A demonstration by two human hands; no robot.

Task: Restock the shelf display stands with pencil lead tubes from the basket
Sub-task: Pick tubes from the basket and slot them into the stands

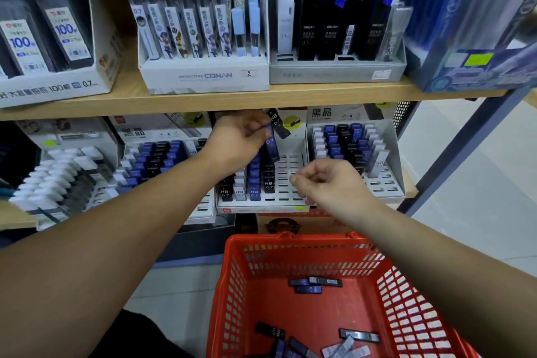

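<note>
Nearest: red basket (290,244) on the floor below the shelving, with loose pencil lead tubes in it, a small blue and black cluster (313,285) mid-floor and more scattered at the near edge (359,336), all lying flat. Stock remains, so I judge the restocking is mid-way. Above the basket's far rim, the right hand (328,183) hovers in front of the middle display stand (261,206), fingers curled with the thumb tip close to the forefinger. Nothing shows between them, and I cannot tell whether it pinches anything. Stand itself: left columns filled with black, white and blue tubes standing upright, while the right columns are bare slots (287,174). Further in, the left hand (241,139) reaches under the wooden shelf board (174,102) to the stand's back rows, thumb and fingers pinching the top end of a blue 0.7 tube (270,145). Key relation: the tube hangs below the fingertips with its long axis near upright, top leaning slightly right, and its lower end points down at the rear of the blue column. The left hand is the one on the job; the empty slots lie just right of the tube and closer to the right hand. Seating likely needs a straight downward push. Risk: a tilted tube catching on its neighbours. Farthest: the upper shelf carries a Detective Conan display box (203,75) and other lead packs
</note>
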